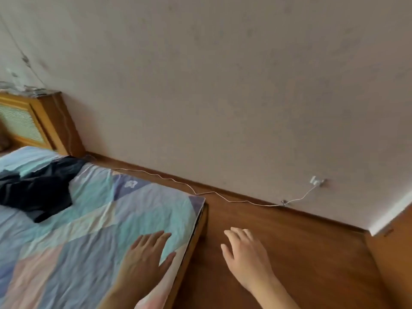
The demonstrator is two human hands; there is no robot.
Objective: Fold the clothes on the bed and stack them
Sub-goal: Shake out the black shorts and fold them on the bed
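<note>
Dark navy garment lies crumpled and unfolded on the bed, toward the far left of the view, well apart from both hands. Only one piece of clothing is visible; whether more lie out of view I cannot tell. No folded stack anywhere in view.

Left hand is released, fingers straight and spread over the patchwork sheet near the bed's right edge, holding nothing; contact with the sheet is unclear. Right hand is also released, fingers relaxed, over the wooden floor just beside the bed, holding nothing.

Step in hand, as a judgement: the very start, approaching the bed, nothing picked up, no fold begun.

Next move calls for a reach up the bed and to the left toward the garment, taking it with both hands and spreading it flat on the open sheet before any fold. Fabric looks soft and bunched, so finding the edges or seams comes first.

White cable runs along the floor to a wall plug; wooden headboard at left.
</note>
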